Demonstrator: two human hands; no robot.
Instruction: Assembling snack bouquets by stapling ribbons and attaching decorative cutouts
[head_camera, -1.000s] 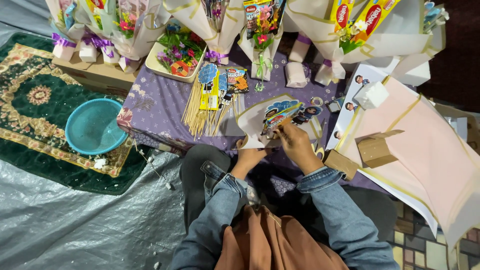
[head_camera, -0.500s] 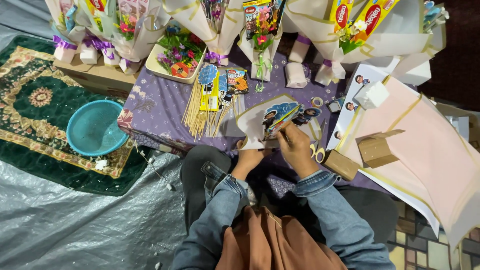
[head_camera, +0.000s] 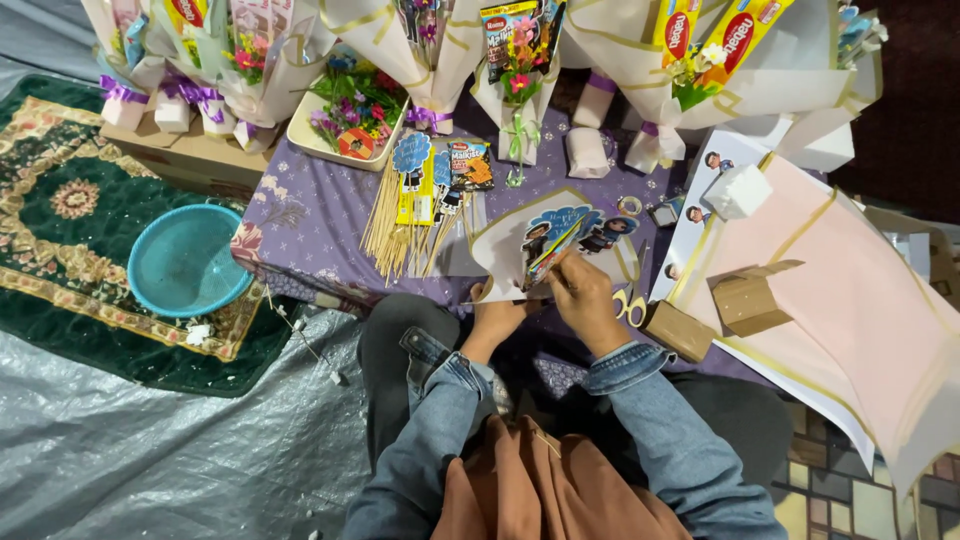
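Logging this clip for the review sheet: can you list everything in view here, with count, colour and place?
Cream wrapping sheet: one, gold-edged, on the table, held by both hands.
Paper cutouts: a few, blue and multicoloured, on the sheet by the right hand.
Wooden skewers: a bundle, tan, left of the sheet.
Scissors: one pair, yellow handles, right of the right hand.
Small cardboard boxes: two, brown, at right.
Pink paper sheets: a stack, far right.
Wrapped bouquets: several, cream wraps, along the table's back.
Tablecloth: one, purple, floral.
Basin: one, teal, on the rug.
Rug: one, green and gold, left.
Left hand: grips the sheet's lower edge.
Right hand: pinches the cutouts.
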